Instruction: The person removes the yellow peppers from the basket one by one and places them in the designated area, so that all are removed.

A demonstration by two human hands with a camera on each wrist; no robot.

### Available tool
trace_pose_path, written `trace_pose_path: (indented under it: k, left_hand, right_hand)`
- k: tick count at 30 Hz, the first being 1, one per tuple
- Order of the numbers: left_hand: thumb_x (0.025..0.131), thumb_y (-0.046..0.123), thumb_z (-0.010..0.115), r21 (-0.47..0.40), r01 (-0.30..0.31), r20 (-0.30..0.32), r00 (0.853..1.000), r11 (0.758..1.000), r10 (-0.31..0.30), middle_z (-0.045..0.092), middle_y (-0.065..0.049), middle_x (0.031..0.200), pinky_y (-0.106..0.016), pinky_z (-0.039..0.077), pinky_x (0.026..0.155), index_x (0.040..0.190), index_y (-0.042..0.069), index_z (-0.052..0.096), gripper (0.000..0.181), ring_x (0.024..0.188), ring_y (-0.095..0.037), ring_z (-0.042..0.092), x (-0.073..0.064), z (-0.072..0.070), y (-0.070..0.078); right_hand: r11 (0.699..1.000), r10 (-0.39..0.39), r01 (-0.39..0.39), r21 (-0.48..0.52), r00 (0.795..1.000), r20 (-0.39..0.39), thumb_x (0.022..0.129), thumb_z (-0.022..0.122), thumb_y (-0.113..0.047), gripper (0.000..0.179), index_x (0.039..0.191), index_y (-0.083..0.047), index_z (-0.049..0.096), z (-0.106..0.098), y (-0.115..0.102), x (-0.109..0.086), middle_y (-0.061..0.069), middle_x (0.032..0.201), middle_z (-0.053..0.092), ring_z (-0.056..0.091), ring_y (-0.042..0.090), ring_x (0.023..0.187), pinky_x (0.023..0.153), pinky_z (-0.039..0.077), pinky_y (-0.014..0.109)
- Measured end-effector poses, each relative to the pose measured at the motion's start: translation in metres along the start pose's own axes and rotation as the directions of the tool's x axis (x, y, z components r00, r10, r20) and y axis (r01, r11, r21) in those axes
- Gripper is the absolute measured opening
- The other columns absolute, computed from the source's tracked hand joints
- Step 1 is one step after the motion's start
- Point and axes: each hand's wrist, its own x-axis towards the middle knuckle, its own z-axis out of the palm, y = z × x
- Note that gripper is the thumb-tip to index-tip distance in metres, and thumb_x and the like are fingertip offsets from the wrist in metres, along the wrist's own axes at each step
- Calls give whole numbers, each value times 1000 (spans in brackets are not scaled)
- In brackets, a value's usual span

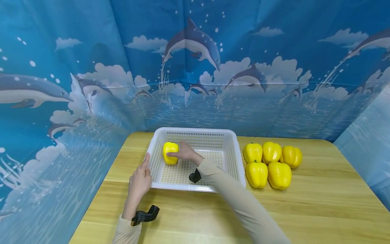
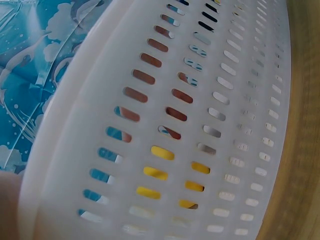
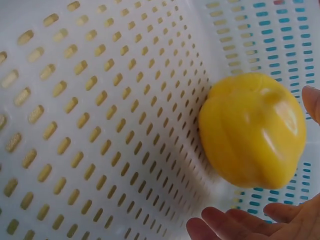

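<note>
A yellow bell pepper (image 1: pixel 170 148) sits at the left end inside a white perforated plastic basket (image 1: pixel 182 186). My right hand (image 1: pixel 187 153) reaches over the basket to the pepper, thumb on its near side and fingers beyond. In the right wrist view, the thumb and loosely spread fingers of the right hand (image 3: pixel 280 225) flank the pepper (image 3: pixel 252 130) with gaps showing. Along the basket's left rim rests my left hand (image 1: pixel 141 178), its fingers extended. The left wrist view is mostly filled by the basket's slotted outer wall (image 2: pixel 145 115), with yellow showing through some slots.
Several more yellow bell peppers (image 1: pixel 279 175) stand grouped on the wooden table (image 1: pixel 329 189), just right of the basket. A blue dolphin-print curtain (image 1: pixel 195 101) hangs behind the table and along its sides. Black wrist mounts (image 1: pixel 146 215) sit on both forearms.
</note>
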Motion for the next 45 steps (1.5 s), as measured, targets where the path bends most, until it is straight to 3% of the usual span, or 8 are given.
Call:
trace_pose_path:
  k: [7, 15, 22, 29, 39, 45]
  left_hand:
    - [99, 8, 40, -10, -3, -4, 1000, 1000, 3, 48, -26, 133, -34, 40, 54, 151, 12, 27, 54, 75, -30, 56, 1, 0, 0]
    - [99, 7, 40, -8, -15, -6, 1000, 1000, 15, 46, -27, 135, -42, 45, 60, 150, 10, 26, 54, 83, -34, 59, 1, 0, -1]
    - [99, 9, 39, -8, -5, -5, 1000, 1000, 5, 45, -26, 137, -44, 46, 64, 151, 11, 25, 54, 92, -36, 59, 2, 0, -2]
    - [99, 9, 39, -8, 5, 7, 1000, 1000, -5, 44, -26, 138, -44, 46, 65, 151, 12, 24, 54, 94, -36, 59, 2, 0, -1]
    - [99, 7, 40, -8, -16, -3, 1000, 1000, 16, 46, -28, 134, -47, 46, 67, 150, 9, 26, 53, 92, -38, 59, 1, 0, 0]
    - [99, 7, 40, -14, -10, -3, 1000, 1000, 10, 47, -28, 134, -45, 46, 64, 150, 9, 26, 53, 90, -37, 59, 1, 0, 1]
  right_hand:
    - [1000, 16, -15, 18, 1000, -13, 81, 67, -52, 96, 144, 7, 25, 5, -3, 1, 24, 134, 46, 48, 33, 117, 94, 40, 42]
    - [999, 29, -28, 46, 1000, -6, 80, 70, -49, 94, 141, 7, 28, 10, -7, 6, 21, 121, 52, 53, 28, 101, 85, 44, 38]
    - [996, 30, -29, 85, 999, -17, 79, 72, -46, 92, 143, 4, 29, 13, -8, 7, 19, 123, 52, 53, 28, 104, 87, 44, 39]
    - [988, 3, 4, 157, 999, -44, 79, 74, -42, 81, 137, 2, 38, 15, -7, 7, 14, 115, 55, 54, 24, 96, 83, 45, 37]
    - [993, 11, -3, 119, 997, -71, 77, 75, -43, 86, 139, 2, 36, 15, -8, 3, 15, 120, 54, 54, 25, 99, 85, 44, 37]
    - [987, 37, -26, 160, 997, -71, 75, 78, -41, 83, 135, 2, 40, 14, -8, 2, 14, 113, 56, 55, 25, 95, 82, 46, 37]
